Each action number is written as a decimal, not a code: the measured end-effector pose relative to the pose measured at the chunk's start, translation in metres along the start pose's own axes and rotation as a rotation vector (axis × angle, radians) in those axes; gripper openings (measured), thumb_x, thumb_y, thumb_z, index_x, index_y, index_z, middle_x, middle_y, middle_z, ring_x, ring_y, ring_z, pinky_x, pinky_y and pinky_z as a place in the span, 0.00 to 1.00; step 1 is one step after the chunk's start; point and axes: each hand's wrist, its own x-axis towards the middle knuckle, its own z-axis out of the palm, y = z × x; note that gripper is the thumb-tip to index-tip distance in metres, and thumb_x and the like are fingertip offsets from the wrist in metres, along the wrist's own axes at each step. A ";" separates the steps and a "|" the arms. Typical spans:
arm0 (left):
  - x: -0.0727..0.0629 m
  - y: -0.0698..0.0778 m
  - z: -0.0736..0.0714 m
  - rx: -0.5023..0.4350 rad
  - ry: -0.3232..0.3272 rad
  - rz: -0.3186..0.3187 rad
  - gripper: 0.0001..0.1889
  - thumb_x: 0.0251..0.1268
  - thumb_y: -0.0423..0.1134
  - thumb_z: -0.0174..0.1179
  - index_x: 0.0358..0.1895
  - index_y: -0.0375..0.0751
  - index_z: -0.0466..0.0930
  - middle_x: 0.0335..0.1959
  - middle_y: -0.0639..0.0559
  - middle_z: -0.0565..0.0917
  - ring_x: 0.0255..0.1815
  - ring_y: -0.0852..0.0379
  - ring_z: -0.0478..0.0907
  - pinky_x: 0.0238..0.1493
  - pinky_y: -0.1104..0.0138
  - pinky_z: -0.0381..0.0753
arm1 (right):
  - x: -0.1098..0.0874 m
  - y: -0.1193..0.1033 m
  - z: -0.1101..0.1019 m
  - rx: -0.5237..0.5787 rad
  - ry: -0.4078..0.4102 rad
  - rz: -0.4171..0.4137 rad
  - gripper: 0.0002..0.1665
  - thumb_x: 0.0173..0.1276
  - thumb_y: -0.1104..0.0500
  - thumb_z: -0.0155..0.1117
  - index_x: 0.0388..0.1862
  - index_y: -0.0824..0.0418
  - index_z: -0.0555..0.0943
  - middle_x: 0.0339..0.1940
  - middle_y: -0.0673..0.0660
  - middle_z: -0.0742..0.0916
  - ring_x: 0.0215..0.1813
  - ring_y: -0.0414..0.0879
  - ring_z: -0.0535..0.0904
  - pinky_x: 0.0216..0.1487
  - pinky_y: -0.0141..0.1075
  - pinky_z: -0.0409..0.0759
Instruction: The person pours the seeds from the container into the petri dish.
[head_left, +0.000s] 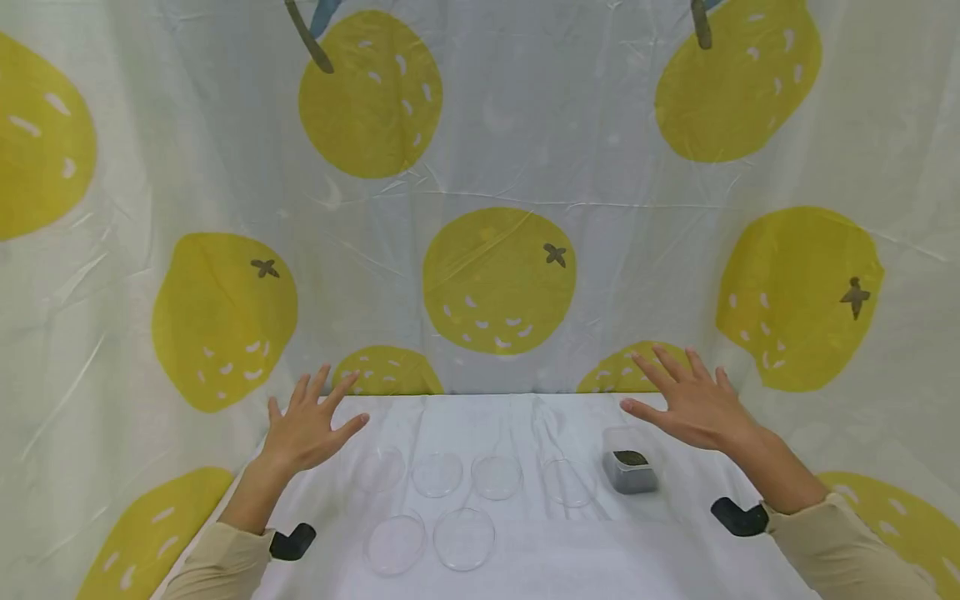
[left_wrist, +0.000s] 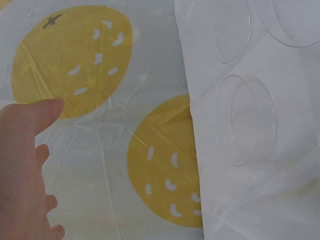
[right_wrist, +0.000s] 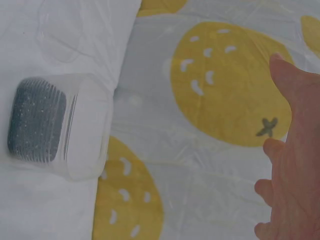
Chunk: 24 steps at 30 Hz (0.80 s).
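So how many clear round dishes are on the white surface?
6 clear dishes: four in the far row, two in the near row. Any nested ones could be hidden.

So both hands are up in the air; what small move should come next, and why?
I'd probably lower the right hand to the clear container with dark contents: that hand is spread and holds nothing, the container is the nearest item on the white cloth, and the clear round dishes look empty.
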 end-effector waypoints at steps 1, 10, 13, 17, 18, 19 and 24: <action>0.000 -0.001 0.000 0.001 -0.001 -0.002 0.42 0.72 0.72 0.49 0.84 0.60 0.54 0.83 0.35 0.47 0.80 0.25 0.42 0.62 0.18 0.34 | 0.001 0.000 0.001 0.002 -0.001 -0.002 0.54 0.71 0.24 0.54 0.85 0.52 0.58 0.82 0.69 0.59 0.77 0.82 0.46 0.63 0.83 0.41; 0.001 -0.005 0.002 0.008 0.003 -0.012 0.42 0.72 0.72 0.50 0.83 0.58 0.56 0.83 0.36 0.47 0.80 0.25 0.43 0.62 0.18 0.36 | 0.006 -0.001 0.003 -0.002 -0.018 -0.010 0.54 0.72 0.24 0.52 0.86 0.50 0.55 0.82 0.69 0.58 0.77 0.82 0.44 0.63 0.83 0.42; 0.003 -0.005 0.002 0.006 0.001 -0.015 0.42 0.72 0.72 0.50 0.83 0.58 0.56 0.84 0.36 0.47 0.80 0.26 0.42 0.63 0.19 0.36 | 0.007 -0.001 0.001 0.003 -0.006 -0.018 0.53 0.72 0.25 0.54 0.85 0.51 0.56 0.82 0.69 0.59 0.77 0.82 0.45 0.63 0.83 0.43; 0.006 -0.006 0.005 -0.020 -0.012 -0.012 0.43 0.72 0.71 0.50 0.84 0.57 0.55 0.83 0.35 0.47 0.80 0.25 0.41 0.63 0.18 0.36 | 0.008 -0.001 0.001 0.018 0.001 -0.030 0.53 0.72 0.26 0.55 0.85 0.53 0.57 0.82 0.69 0.59 0.76 0.83 0.46 0.63 0.83 0.44; 0.007 -0.007 0.006 -0.038 -0.018 -0.011 0.43 0.72 0.71 0.51 0.84 0.56 0.55 0.83 0.35 0.47 0.80 0.25 0.42 0.63 0.18 0.37 | 0.008 -0.001 0.001 0.020 0.004 -0.036 0.53 0.72 0.26 0.56 0.85 0.53 0.58 0.82 0.69 0.59 0.76 0.83 0.46 0.63 0.83 0.44; 0.008 -0.008 0.008 -0.063 -0.024 -0.007 0.43 0.72 0.70 0.51 0.84 0.55 0.54 0.83 0.34 0.48 0.80 0.25 0.43 0.62 0.18 0.38 | 0.008 0.000 0.002 0.031 0.009 -0.047 0.53 0.72 0.27 0.57 0.85 0.54 0.58 0.82 0.70 0.60 0.76 0.83 0.46 0.63 0.82 0.45; 0.014 -0.015 0.023 -0.279 -0.108 0.034 0.43 0.76 0.62 0.55 0.83 0.41 0.54 0.79 0.30 0.58 0.77 0.27 0.54 0.67 0.24 0.50 | 0.008 0.008 0.011 0.130 -0.001 -0.097 0.53 0.71 0.33 0.63 0.84 0.58 0.58 0.80 0.73 0.61 0.76 0.82 0.48 0.64 0.81 0.49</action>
